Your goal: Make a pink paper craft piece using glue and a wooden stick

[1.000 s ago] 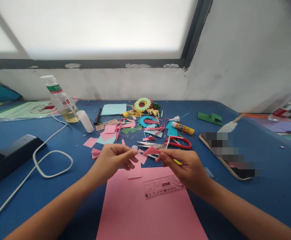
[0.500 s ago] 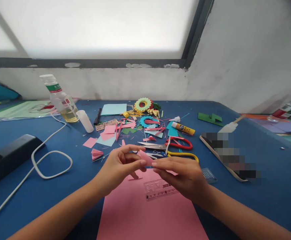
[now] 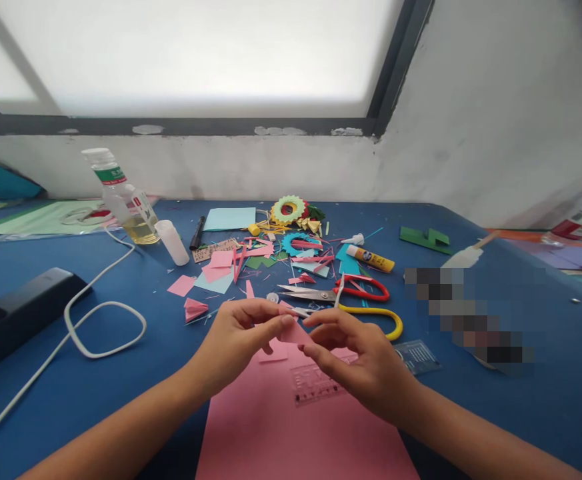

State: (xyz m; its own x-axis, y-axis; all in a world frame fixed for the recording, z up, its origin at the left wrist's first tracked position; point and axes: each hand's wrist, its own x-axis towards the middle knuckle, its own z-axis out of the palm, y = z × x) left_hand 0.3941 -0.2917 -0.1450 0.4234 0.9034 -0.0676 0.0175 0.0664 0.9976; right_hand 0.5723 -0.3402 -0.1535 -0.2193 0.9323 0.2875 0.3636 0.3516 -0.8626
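In the left hand, a small pink paper is pinched between thumb and fingers; the right hand's thumb and forefinger are held parted at its other edge, contact there being hard to confirm. Likely light, thin and easily creased, it is best gripped by its edges. Beneath the hands, a clear ruler is laid on a pink sheet.

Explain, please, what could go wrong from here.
The small pink paper might slip: the left hand seems to pinch it by fingertips, the right hand at its edge. The red scissors, blades exposed beyond the hands, could nick a finger. The ruler, lying on the big sheet, might be nudged.
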